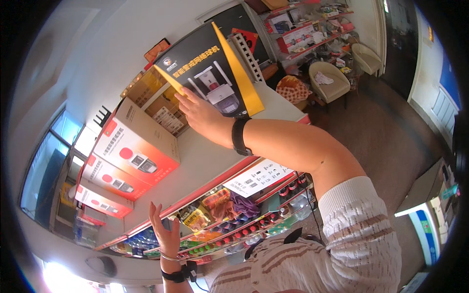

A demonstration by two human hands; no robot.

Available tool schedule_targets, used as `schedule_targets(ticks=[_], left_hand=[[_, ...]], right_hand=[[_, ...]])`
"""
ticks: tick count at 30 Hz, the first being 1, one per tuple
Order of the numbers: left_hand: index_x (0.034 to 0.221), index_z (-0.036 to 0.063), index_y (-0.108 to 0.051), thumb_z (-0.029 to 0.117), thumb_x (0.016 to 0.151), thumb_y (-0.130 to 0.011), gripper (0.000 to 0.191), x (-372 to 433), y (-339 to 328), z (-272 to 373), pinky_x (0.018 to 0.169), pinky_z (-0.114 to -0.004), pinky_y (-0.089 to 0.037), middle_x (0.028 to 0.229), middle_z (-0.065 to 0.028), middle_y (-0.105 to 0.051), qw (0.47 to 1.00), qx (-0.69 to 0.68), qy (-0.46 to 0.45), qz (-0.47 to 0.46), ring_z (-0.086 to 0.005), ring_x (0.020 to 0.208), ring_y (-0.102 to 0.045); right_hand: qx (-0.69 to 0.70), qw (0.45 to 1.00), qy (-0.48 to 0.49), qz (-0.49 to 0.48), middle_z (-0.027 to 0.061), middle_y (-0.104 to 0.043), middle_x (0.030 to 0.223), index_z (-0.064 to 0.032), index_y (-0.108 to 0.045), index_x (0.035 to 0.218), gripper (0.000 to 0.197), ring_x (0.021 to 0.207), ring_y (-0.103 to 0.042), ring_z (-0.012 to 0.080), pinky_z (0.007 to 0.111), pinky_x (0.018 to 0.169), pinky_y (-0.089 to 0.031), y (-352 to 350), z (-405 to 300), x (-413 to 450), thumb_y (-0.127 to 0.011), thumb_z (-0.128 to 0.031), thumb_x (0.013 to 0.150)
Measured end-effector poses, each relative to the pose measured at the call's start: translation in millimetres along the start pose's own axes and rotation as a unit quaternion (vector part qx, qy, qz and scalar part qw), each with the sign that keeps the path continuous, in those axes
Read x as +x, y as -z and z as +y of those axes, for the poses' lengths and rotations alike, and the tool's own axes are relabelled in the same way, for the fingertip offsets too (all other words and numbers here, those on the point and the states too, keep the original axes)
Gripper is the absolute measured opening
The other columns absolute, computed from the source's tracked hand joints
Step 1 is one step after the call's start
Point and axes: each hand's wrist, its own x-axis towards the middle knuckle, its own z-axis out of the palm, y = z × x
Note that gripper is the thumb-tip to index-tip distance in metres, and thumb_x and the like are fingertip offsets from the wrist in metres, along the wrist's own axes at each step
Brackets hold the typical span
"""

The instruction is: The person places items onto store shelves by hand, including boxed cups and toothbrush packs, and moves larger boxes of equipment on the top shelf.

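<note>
My right hand (205, 115) reaches across the top shelf (198, 150) and touches the lower left edge of a black and yellow camera box (201, 69). Its fingertips lie by the yellow side of that box; whether they grip it is not plain. The box's front shows a white security camera with antennas. Lower left, my left hand (165, 227) is raised in front of the shelf edge, fingers apart and holding nothing. Just beyond it, white and orange camera boxes (137, 146) stand in a row on the top shelf.
Brown cardboard cartons (166, 110) sit behind the boxes. A printed white sheet (256, 177) hangs at the shelf front. Lower shelves carry bottles (245, 231), a yellow snack packet (196, 218) and a purple cloth (243, 205). Beige chairs (329, 82) and a stocked rack (298, 38) stand beyond.
</note>
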Motion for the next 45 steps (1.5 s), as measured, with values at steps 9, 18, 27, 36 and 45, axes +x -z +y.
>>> schedule_targets(ticks=[9,18,27,36,45], left_hand=[[0.129,0.0054,-0.04,-0.001,0.074,-0.058,0.058,-27.7,16.2,0.6,0.105,-0.043,-0.026,0.141,-0.0198,-0.029,0.999,-0.019,0.016,0.027,-0.0362,0.129,-0.03],[0.127,0.0036,-0.041,0.003,0.075,-0.06,0.055,-53.8,33.5,-17.6,0.106,-0.046,-0.021,0.142,-0.0192,-0.027,0.998,0.011,0.042,0.037,-0.0358,0.131,-0.026],[0.128,0.0038,-0.041,0.009,0.077,-0.061,0.055,-40.0,30.1,-12.9,0.106,-0.047,-0.021,0.142,-0.0195,-0.027,0.998,0.033,0.048,0.01,-0.0357,0.131,-0.027],[0.127,0.0012,-0.042,0.01,0.08,-0.06,0.052,-31.4,24.2,-14.0,0.106,-0.044,-0.022,0.141,-0.0185,-0.03,0.999,0.028,0.03,0.004,-0.0335,0.13,-0.03],[0.125,0.0027,-0.043,0.013,0.078,-0.063,0.052,-16.0,13.1,-8.2,0.106,-0.046,-0.021,0.141,-0.0202,-0.028,0.999,0.011,0.032,-0.004,-0.0358,0.13,-0.029]], right_hand=[[-0.255,0.906,0.12,-0.315,-0.005,-0.035,0.142,-0.0259,-0.036,0.137,0.061,0.136,-0.02,0.0189,0.058,0.108,0.002,-20.8,-20.9,40.2,-0.062,-0.023,0.082],[-0.25,0.914,0.139,-0.287,-0.0059,-0.047,0.132,-0.0206,-0.052,0.127,0.05,0.131,-0.032,0.0244,0.062,0.107,0.001,-49.4,-18.4,33.2,-0.063,-0.025,0.078],[0.185,0.947,-0.092,0.245,0.0072,-0.053,0.1,-0.0086,-0.061,0.094,0.02,0.106,-0.047,0.0234,0.051,0.103,-0.027,-46.6,10.3,8.8,-0.059,-0.015,0.075],[0.59,0.642,-0.42,0.251,0.0173,-0.054,0.115,-0.0003,-0.04,0.124,0.078,0.106,-0.053,0.0275,0.034,0.092,-0.041,-94.0,109.8,-58.2,-0.082,-0.017,0.06],[0.553,0.689,-0.424,0.202,0.0239,-0.052,0.115,0.0035,-0.043,0.121,0.079,0.108,-0.051,0.0372,0.038,0.092,-0.041,-133.8,104.2,-63.5,-0.082,-0.03,0.061]])
